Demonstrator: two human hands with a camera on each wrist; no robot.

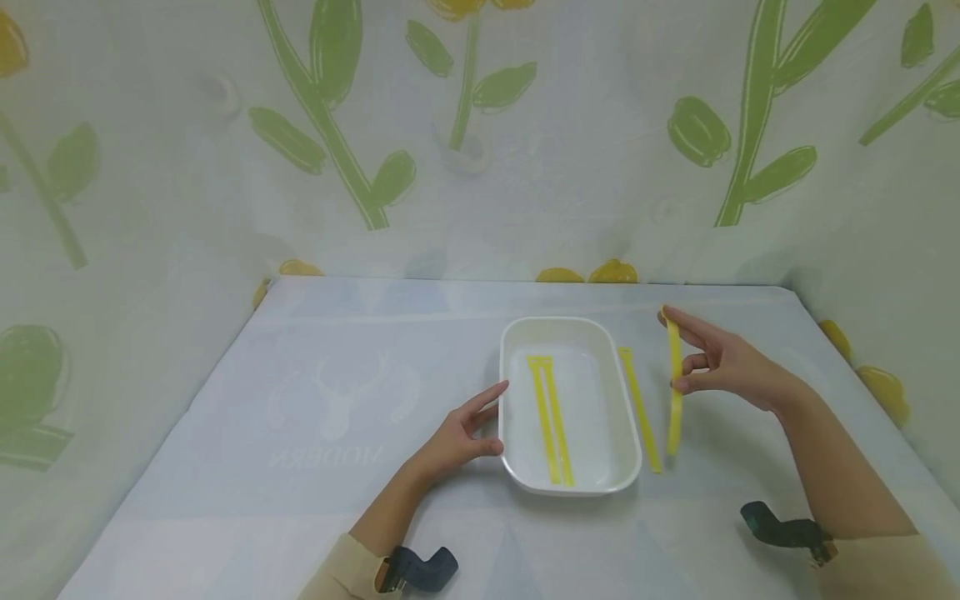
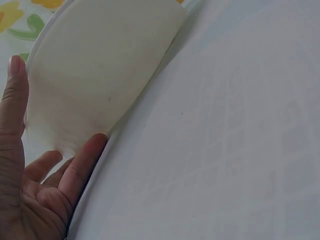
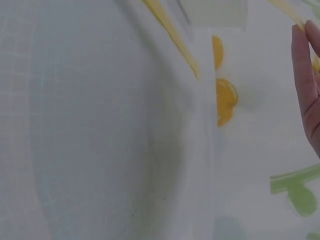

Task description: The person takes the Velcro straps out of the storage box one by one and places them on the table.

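Note:
A white rectangular tray (image 1: pixel 600 400) stands on the table, with two narrow yellow strips (image 1: pixel 557 421) side by side in it. At the tray's left side is my left hand (image 1: pixel 461 433), thumb and fingers extended and touching the outer wall (image 2: pixel 100 65). My right hand (image 1: pixel 731 362), right of the tray and raised above the table, holds another yellow strip (image 1: pixel 674 425) between thumb and fingers; the strip hangs roughly upright. Another yellow strip (image 1: pixel 641 412) lies on the table, close along the tray's right side. What the strips are made of I cannot tell.
A pale patterned cloth (image 1: pixel 337 492) covers the table. Its far edge meets a hanging curtain (image 1: pixel 570 192) printed with green stems and yellow flowers. Dark curved devices are on both wrists, the left one (image 1: pixel 431 569) and the right one (image 1: pixel 780 527).

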